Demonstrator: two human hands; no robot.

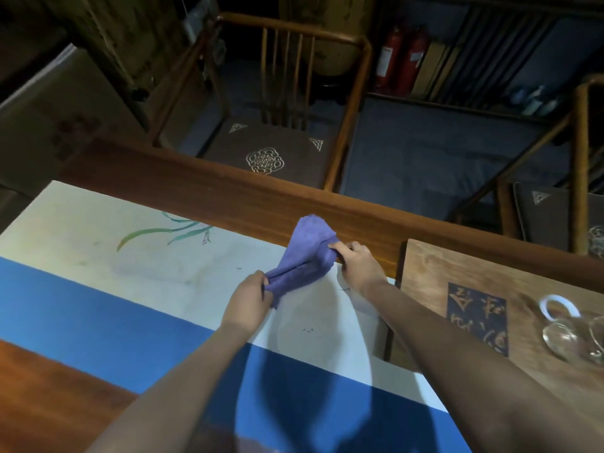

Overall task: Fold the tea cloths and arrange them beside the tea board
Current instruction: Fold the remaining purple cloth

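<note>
I'm mid-fold: my left hand (250, 297) and right hand (358, 264) each pinch the purple tea cloth (305, 256); next, lay it flat below them.

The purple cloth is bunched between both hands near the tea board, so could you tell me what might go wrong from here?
1. The cloth is crumpled, pinched by the left hand and right hand with its far end sticking up loose; folded like this, it may come out uneven.
2. The glassware stands on the tea board just right of the hands; a wide sweep of the right arm could knock it.
</note>
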